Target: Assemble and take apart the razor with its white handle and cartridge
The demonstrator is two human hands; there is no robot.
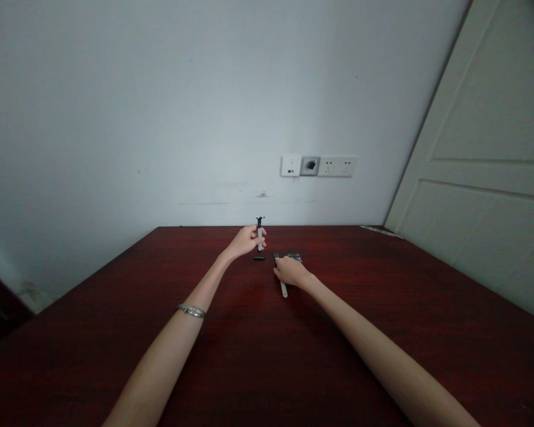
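Observation:
My left hand (248, 240) is closed round the grey handle of a razor (260, 234), which stands upright above the table with its black T-shaped top uppermost. A short black bar (258, 258), perhaps a razor head or cover, lies on the table just below that hand. My right hand (290, 270) is closed over a second light-grey razor handle (284, 290) with a dark tip, lying at or just above the tabletop. Its fingers hide the middle of that handle. Right behind my right hand is a small dark, partly clear item (295, 256), too small to make out.
The dark red wooden table (231, 356) reaches back to a white wall (204, 118). Sockets and a switch panel (318, 166) are on the wall. A pale panelled door (485, 166) borders the right side. A thin flat strip (381, 231) lies at the back right edge.

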